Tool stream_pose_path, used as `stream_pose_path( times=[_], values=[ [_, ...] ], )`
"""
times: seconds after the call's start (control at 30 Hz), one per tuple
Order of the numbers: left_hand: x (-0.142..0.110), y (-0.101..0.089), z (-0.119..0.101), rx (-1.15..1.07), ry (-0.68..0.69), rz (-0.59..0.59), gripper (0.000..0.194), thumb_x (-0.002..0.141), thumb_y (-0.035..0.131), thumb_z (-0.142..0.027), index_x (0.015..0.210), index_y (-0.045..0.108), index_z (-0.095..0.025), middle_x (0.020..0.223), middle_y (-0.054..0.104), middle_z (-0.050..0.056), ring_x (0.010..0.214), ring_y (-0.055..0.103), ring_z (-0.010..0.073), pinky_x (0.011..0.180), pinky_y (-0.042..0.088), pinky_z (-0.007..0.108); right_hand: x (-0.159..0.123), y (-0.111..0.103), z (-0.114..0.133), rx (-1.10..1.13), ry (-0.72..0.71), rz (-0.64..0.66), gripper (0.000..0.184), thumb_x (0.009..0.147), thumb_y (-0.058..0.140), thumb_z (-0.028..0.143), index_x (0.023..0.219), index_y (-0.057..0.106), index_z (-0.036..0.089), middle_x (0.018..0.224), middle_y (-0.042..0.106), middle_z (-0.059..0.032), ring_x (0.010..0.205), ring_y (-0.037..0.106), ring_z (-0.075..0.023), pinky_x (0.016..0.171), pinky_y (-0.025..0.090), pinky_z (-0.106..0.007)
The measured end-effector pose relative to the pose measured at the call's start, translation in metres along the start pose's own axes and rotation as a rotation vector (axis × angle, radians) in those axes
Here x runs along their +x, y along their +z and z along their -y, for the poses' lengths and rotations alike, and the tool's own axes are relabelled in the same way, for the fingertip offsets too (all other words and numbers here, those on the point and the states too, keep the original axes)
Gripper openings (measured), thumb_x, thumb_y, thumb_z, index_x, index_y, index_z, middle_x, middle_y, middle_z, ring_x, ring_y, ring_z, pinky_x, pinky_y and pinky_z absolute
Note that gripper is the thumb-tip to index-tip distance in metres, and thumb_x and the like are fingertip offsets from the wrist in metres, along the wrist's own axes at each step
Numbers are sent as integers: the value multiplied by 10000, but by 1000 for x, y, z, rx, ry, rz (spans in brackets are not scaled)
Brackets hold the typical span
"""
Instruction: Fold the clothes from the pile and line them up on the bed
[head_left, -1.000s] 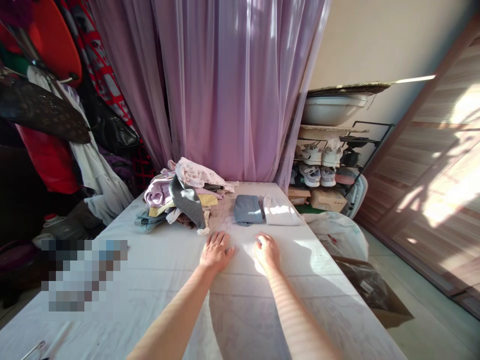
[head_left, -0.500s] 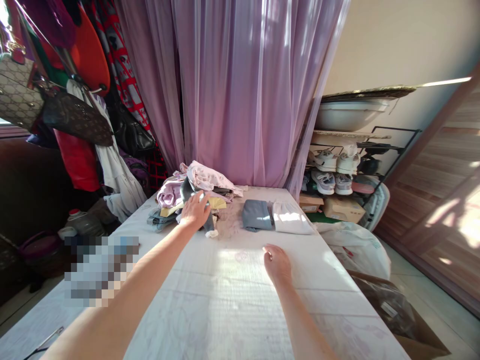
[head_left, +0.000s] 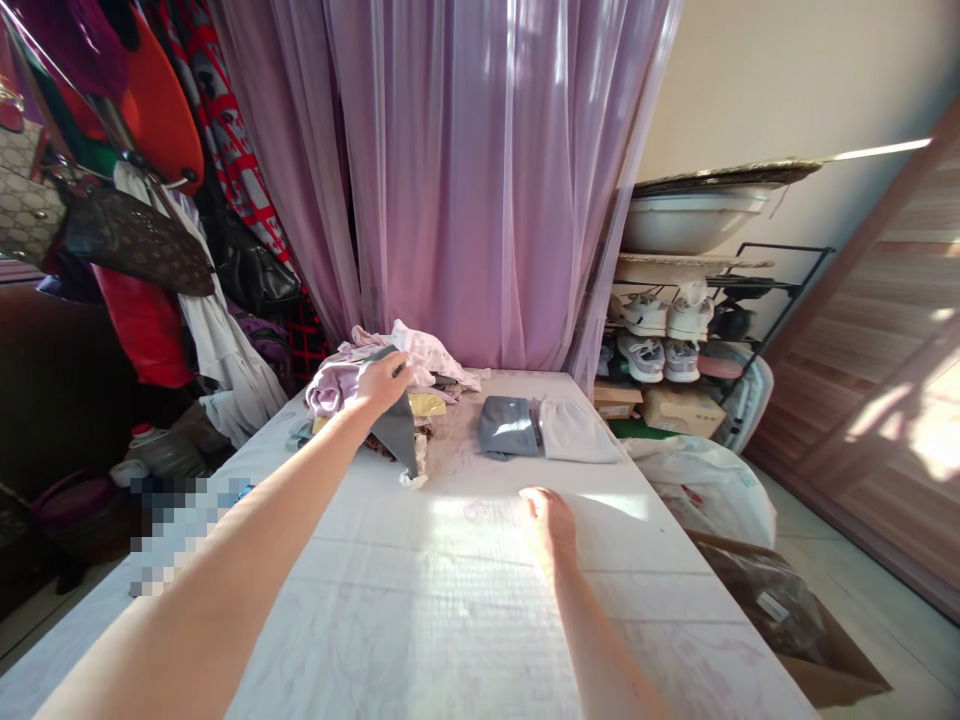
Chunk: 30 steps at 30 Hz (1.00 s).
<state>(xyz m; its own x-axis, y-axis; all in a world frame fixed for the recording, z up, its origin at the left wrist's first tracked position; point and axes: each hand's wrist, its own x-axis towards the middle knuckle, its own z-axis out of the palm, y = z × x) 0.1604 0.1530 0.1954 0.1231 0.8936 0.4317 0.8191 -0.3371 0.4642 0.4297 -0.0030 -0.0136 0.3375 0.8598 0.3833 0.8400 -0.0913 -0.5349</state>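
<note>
My left hand (head_left: 382, 384) is at the near side of a pile of mixed clothes (head_left: 390, 365) and grips the top of a dark grey garment (head_left: 396, 432), which hangs down from it. Lilac and pale pink pieces lie in the pile, with a yellow piece partly hidden. My right hand (head_left: 547, 524) rests on the white-sheeted table (head_left: 420, 610), holding nothing, nearest to a folded blue-grey garment (head_left: 508, 426). A folded white garment (head_left: 574, 432) lies against that garment's right side.
A sheer lilac curtain (head_left: 480, 180) hangs behind the table. To the right stand a shoe rack (head_left: 660, 335) with sneakers, a white basin (head_left: 690, 222), cardboard boxes, and a white plastic bag (head_left: 705, 490). Bags and clothes hang at left. An open carton (head_left: 780, 620) sits on the floor.
My left hand has moved from the table to the pile and now raises the grey garment from it. My right hand has stayed on the table, shifting only slightly.
</note>
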Motion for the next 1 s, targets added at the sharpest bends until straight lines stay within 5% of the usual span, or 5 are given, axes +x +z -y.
stream_pose_path(
  times=[0.17, 0.4, 0.6, 0.83, 1.0],
  values=[
    [-82, 25, -6, -93, 367, 212, 403, 911, 459, -374, 1179, 724, -233, 1123, 757, 39, 1069, 675, 216, 987, 486, 311, 0, -3, 1, -1, 12, 15, 334, 811, 449, 118, 918, 759, 182, 996, 753, -84, 985, 667, -213, 931, 462, -320],
    [-142, 43, 20, 193, 277, 354, 345, 878, 547, -315, 1172, 723, -278, 1241, 703, 58, 1159, 630, 263, 1027, 474, 380, 0, -7, 2, 21, -7, 17, 322, 865, 439, 174, 975, 742, 181, 998, 757, -87, 955, 667, -212, 896, 458, -294],
    [-124, 50, 19, 386, 284, 188, 888, 689, 780, -217, 1496, 415, -277, 1591, 332, 159, 1475, 268, 372, 1135, 338, 504, -1, -8, 12, -28, 2, 22, 389, 902, 520, 311, 1251, 636, 184, 1090, 734, -114, 1007, 651, -250, 891, 441, -359],
    [-71, 42, 10, 139, 27, 453, 327, 853, 564, -303, 1144, 709, -272, 1055, 754, 44, 977, 695, 255, 865, 541, 342, -5, -11, 18, -83, -37, 75, 298, 872, 599, 304, 1140, 710, 236, 1203, 700, -77, 1152, 593, -248, 990, 383, -380],
    [10, 11, -11, -262, -224, 12, 425, 993, 346, -293, 1345, 543, -159, 1097, 733, 54, 949, 688, 191, 789, 556, 281, -4, -10, 16, -101, -54, 48, 226, 901, 573, 287, 1055, 736, 252, 1141, 724, -55, 1077, 624, -206, 951, 396, -336]
  ],
)
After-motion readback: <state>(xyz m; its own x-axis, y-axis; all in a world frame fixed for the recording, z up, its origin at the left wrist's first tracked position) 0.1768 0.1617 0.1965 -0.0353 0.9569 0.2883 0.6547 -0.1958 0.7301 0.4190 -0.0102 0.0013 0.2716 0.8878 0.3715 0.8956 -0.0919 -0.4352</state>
